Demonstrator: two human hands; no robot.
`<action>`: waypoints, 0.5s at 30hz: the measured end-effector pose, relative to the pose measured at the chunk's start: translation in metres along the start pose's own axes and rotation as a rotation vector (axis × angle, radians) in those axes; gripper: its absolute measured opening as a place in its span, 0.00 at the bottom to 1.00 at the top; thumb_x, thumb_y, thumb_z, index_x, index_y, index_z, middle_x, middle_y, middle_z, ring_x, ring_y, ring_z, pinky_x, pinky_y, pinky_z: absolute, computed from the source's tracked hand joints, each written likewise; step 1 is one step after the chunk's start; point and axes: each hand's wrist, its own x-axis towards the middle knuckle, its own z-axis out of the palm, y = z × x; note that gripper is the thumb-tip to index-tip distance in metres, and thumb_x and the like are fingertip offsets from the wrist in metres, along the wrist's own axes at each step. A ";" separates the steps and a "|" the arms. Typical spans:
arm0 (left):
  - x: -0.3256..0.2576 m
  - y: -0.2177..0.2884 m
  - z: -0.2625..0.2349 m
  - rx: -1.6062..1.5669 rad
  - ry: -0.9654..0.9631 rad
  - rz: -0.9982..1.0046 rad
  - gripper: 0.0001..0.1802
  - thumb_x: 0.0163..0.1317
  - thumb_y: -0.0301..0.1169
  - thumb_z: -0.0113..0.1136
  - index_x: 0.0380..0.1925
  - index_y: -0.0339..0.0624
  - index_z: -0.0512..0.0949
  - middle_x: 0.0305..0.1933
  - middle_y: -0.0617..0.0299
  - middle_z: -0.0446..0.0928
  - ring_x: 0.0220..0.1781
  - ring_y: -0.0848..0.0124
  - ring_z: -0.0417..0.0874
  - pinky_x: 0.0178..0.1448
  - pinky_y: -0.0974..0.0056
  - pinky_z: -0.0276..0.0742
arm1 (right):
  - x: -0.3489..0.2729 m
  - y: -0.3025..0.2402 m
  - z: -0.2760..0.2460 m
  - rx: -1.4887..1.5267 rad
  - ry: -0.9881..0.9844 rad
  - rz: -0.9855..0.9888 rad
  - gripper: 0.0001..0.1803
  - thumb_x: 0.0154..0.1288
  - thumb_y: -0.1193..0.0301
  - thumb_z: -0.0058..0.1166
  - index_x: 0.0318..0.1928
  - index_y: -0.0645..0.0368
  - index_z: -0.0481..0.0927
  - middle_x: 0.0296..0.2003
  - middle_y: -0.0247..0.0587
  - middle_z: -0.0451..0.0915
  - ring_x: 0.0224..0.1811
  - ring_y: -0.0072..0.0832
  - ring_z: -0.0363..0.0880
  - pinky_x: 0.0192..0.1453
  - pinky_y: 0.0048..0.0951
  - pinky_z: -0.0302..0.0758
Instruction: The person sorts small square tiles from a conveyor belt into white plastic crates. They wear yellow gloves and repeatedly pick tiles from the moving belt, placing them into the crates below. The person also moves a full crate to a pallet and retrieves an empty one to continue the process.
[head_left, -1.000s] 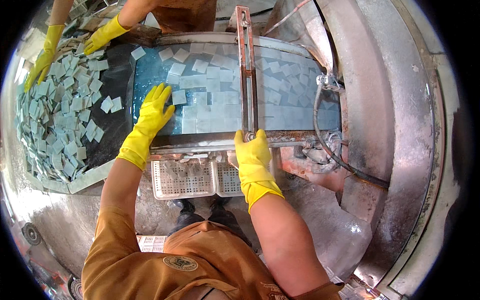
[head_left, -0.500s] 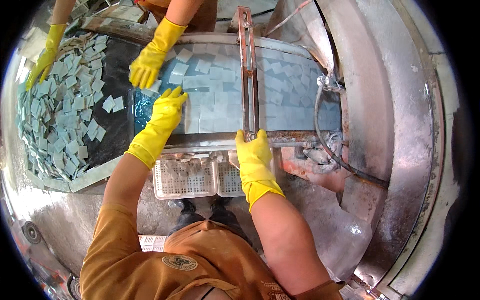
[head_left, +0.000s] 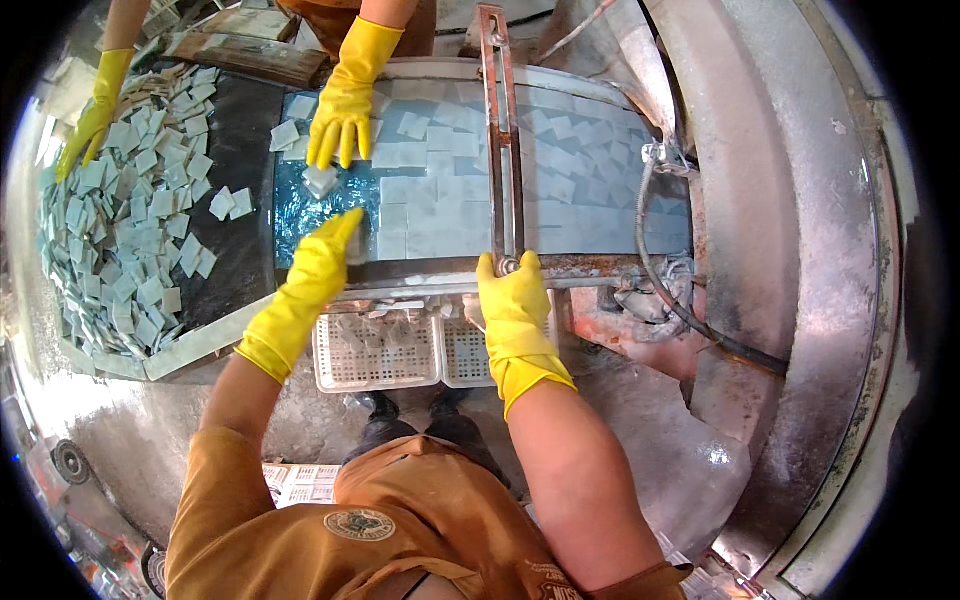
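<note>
Left hand (head_left: 318,262) fingers together, flat on belt (head_left: 440,215) edge — right hand (head_left: 512,292) fingers clamp frame rail (head_left: 560,268)

Both hands wear yellow rubber gloves that end at the wrist, with bare forearms entering from the lower edge. The left hand (head_left: 318,265) is extended forward and up, fingers held together and straight, pointing away from the body, arm nearly straight. The right hand (head_left: 510,295) is curled, fingers hooked forward and downward in a closed grasp, elbow bent.
</note>
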 end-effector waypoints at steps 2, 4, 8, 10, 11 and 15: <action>-0.017 0.008 0.023 -0.022 0.058 -0.016 0.37 0.58 0.14 0.55 0.71 0.40 0.75 0.69 0.40 0.79 0.72 0.38 0.77 0.76 0.44 0.74 | -0.002 -0.004 -0.003 0.023 -0.025 0.010 0.31 0.65 0.43 0.65 0.51 0.59 0.80 0.46 0.55 0.88 0.48 0.56 0.89 0.51 0.52 0.85; -0.018 0.037 0.036 0.150 0.084 -0.055 0.35 0.60 0.17 0.56 0.71 0.42 0.75 0.71 0.43 0.78 0.73 0.36 0.76 0.76 0.43 0.74 | -0.007 -0.015 -0.017 0.053 -0.048 0.026 0.31 0.65 0.43 0.65 0.50 0.58 0.80 0.46 0.54 0.88 0.48 0.56 0.89 0.51 0.52 0.84; -0.005 0.061 0.064 0.186 0.143 -0.143 0.38 0.59 0.19 0.57 0.73 0.45 0.74 0.71 0.44 0.77 0.73 0.37 0.76 0.78 0.42 0.70 | 0.004 0.006 0.004 -0.012 0.080 -0.061 0.33 0.62 0.41 0.67 0.49 0.58 0.81 0.43 0.57 0.89 0.46 0.59 0.89 0.52 0.55 0.83; 0.002 0.066 0.050 0.208 0.168 -0.051 0.35 0.58 0.24 0.63 0.70 0.43 0.76 0.70 0.44 0.78 0.70 0.40 0.78 0.75 0.42 0.73 | 0.006 0.014 0.013 -0.021 0.152 -0.055 0.33 0.61 0.41 0.67 0.49 0.59 0.81 0.43 0.58 0.89 0.47 0.59 0.88 0.52 0.55 0.83; -0.004 0.064 0.041 0.104 0.168 -0.025 0.36 0.56 0.25 0.66 0.70 0.43 0.76 0.68 0.44 0.79 0.69 0.40 0.79 0.74 0.43 0.75 | 0.007 0.016 0.013 -0.022 0.137 -0.051 0.34 0.61 0.41 0.67 0.50 0.60 0.81 0.44 0.58 0.89 0.47 0.60 0.88 0.52 0.55 0.83; -0.006 0.020 -0.050 0.025 0.307 0.042 0.32 0.53 0.28 0.74 0.61 0.38 0.80 0.60 0.38 0.82 0.59 0.41 0.85 0.63 0.47 0.84 | 0.008 0.014 0.010 -0.008 0.053 -0.023 0.33 0.61 0.42 0.67 0.48 0.61 0.81 0.44 0.58 0.88 0.48 0.60 0.88 0.52 0.54 0.83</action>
